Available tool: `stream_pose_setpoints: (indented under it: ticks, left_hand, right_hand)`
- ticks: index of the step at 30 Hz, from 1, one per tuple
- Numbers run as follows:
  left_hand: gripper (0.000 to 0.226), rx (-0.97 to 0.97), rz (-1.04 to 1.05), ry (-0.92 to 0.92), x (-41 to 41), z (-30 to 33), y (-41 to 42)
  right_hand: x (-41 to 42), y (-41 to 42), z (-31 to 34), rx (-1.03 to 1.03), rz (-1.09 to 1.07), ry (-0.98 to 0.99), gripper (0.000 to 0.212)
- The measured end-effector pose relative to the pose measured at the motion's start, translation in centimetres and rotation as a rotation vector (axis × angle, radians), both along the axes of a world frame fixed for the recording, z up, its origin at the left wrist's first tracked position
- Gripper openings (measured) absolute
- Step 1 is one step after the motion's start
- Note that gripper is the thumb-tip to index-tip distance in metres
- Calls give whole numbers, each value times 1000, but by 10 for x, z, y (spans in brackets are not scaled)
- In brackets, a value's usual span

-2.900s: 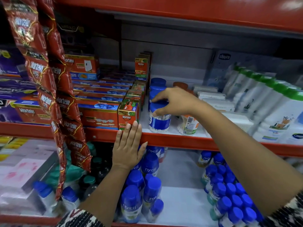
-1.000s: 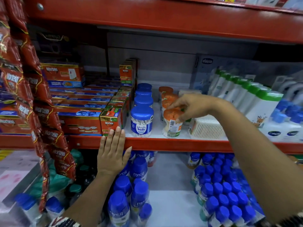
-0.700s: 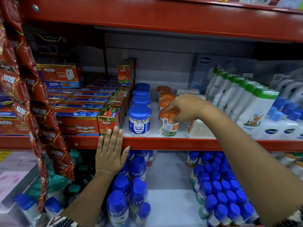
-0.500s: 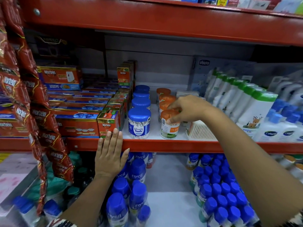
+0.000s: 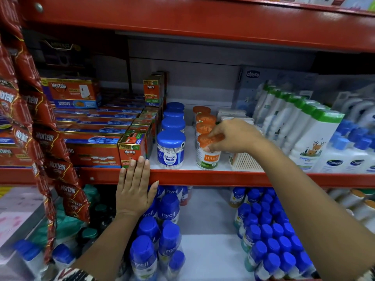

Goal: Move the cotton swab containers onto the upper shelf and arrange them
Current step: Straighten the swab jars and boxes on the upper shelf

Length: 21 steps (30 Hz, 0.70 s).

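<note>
On the upper shelf [image 5: 203, 177] a row of blue-lidded cotton swab jars runs front to back, the front blue-lidded jar [image 5: 170, 150] labelled "buds". Beside it stands a row of orange-lidded jars. My right hand [image 5: 233, 136] grips the lid of the front orange-lidded Tulips jar [image 5: 207, 157], which stands upright near the shelf's front edge. My left hand [image 5: 136, 187] lies flat, fingers spread, against the red front rail of the shelf, holding nothing. Clear boxes of swabs [image 5: 245, 161] sit just right of the orange jars.
Red Mortein boxes [image 5: 129, 147] fill the shelf's left side, and red sachet strips [image 5: 40, 151] hang at far left. White baby bottles [image 5: 312, 138] crowd the right. Blue-capped Nycil bottles [image 5: 168, 213] and more blue-capped bottles [image 5: 267, 234] stand on the lower shelf.
My right hand left the front blue-lidded jar, went to the orange-lidded row and closed on the front jar's lid. That jar now faces label-forward. My left hand stayed on the rail.
</note>
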<state>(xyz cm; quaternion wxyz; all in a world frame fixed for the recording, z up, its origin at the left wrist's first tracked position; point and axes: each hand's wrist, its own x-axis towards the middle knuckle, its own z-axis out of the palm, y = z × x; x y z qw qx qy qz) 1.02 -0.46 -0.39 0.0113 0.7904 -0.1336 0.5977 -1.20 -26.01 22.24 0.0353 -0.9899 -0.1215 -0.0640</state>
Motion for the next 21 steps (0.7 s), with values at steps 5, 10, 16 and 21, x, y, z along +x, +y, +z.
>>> stream_pose_setpoints:
  ticks: [5,10,16,21]
  left_hand:
    - [63,0,7,21,-2,-1,1]
    - [63,-8,-2,83,-8,3,0]
    - [65,-148,-218,169,-42,18,-48]
    - [42,-161,-569,219,-62,70,-141]
  right_hand:
    - [-1,3,-6,-10,-34,-73,42]
    - [-19,-5,-18,92,-42,-201,55]
    - [-61,-55,-64,678,-123,-611,44]
    - [-63,-95,-83,765,-334,-542,50]
